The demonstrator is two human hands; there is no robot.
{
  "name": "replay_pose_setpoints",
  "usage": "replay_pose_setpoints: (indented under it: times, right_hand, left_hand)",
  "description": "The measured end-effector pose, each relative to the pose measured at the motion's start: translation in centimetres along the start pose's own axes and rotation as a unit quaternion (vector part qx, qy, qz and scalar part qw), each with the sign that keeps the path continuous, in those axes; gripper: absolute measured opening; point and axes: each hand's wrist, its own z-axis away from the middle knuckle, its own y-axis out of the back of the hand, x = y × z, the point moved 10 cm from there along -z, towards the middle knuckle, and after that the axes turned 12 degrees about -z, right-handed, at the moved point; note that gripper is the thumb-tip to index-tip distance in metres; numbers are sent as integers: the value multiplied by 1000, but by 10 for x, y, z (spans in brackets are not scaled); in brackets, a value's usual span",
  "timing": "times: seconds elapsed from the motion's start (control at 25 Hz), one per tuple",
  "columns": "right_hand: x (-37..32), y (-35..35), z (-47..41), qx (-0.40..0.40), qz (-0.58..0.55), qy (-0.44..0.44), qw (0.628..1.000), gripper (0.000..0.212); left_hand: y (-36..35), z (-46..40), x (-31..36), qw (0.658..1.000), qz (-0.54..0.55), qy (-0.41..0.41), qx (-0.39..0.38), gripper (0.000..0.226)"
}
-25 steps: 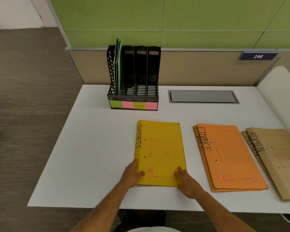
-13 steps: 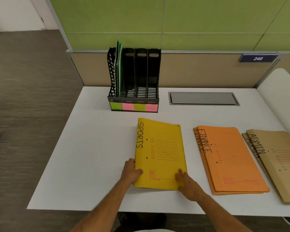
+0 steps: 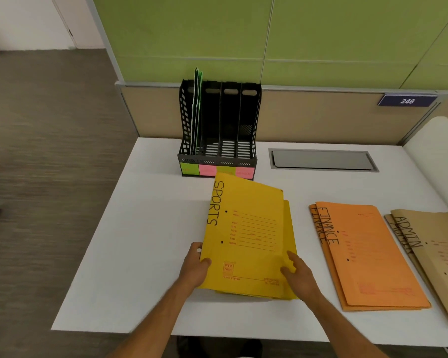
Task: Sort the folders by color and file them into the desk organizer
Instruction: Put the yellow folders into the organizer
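Both forearms are bare and reach up from the bottom edge, the left rising toward one o'clock, the right toward eleven o'clock, so they converge. The left hand [image 3: 195, 267] grips the near left corner of the yellow folders [image 3: 246, 236] — thumb lying on top, its other fingers tucked out of sight beneath. The right hand [image 3: 299, 273] holds the near right corner, thumb [image 3: 286, 270] on the cover and fingers [image 3: 292, 255] curled round the right edge. The wrists sit nearly level, at about four and eight o'clock from the stack's middle.
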Motion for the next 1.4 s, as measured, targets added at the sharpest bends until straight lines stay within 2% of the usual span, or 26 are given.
replay_pose_setpoints:
  times: [0.16,0.32,0.44,0.68,0.84,0.92,1.0,1.2,1.32,1.36,1.4]
  right_hand:
    - [-33,-27,-1,-14,-230,-67,971,56]
    - [-79,-68,2,-48,-278,-59,958,25]
    - [-105,-95,2,-42,-308,-45,949,23]
    - [-126,-130,9,-58,-360,-83,927,47]
    - [-161,-117,7,-61,-350,-25,934,67]
    - [-179,-103,4,-48,-350,11,936,88]
    - [-192,-89,1,-26,-335,51,940,98]
    - [-229,-56,-1,22,-345,129,929,82]
    - [-257,-38,-5,55,-358,156,919,38]
    - [-268,-34,-6,67,-359,165,916,36]
    - [-279,-30,-9,78,-355,177,915,43]
  left_hand:
    - [55,-14,0,1000,14,-13,-24,36]
    - [99,-24,-15,999,21,-20,-41,36]
    - [124,-36,-33,997,36,-34,-54,38]
    - [147,-49,-41,996,28,-42,-73,41]
    - [151,-70,-17,995,-30,-72,-70,41]
    - [147,-84,-7,992,-73,-88,-60,41]
    - [146,-96,0,985,-128,-103,-51,49]
    - [155,-126,3,959,-264,-101,-32,71]
    - [156,-149,0,931,-353,-82,-51,79]
    - [154,-156,-3,916,-389,-73,-63,82]
    - [152,-163,-6,902,-421,-62,-74,86]
